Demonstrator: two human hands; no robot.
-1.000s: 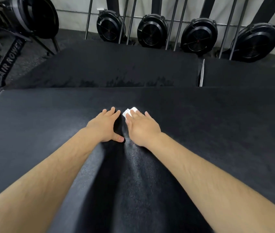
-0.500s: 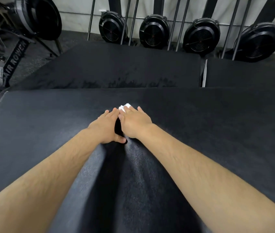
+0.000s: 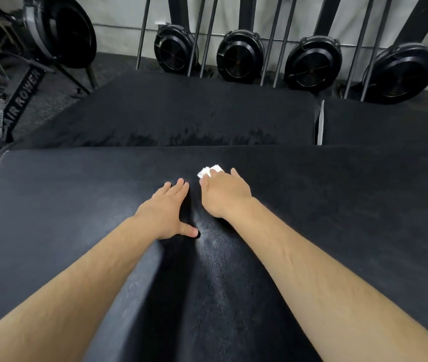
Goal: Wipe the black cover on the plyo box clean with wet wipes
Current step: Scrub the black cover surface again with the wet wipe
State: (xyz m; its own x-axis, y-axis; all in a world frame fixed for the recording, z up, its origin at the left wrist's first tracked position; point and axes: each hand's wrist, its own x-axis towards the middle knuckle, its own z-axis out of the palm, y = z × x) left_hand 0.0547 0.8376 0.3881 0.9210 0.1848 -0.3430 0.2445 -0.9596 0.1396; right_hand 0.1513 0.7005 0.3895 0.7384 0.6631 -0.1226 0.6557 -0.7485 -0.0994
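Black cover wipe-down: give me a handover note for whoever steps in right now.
Left hand: flat on the black cover, fingers straight, holding nothing.
Right hand: presses a white wet wipe onto the cover, the wipe peeking out past the fingertips.
Done: a glossy strip on the near side of the hands looks wiped.
Left: the duller areas to both sides and toward the far edge, by the look of it.
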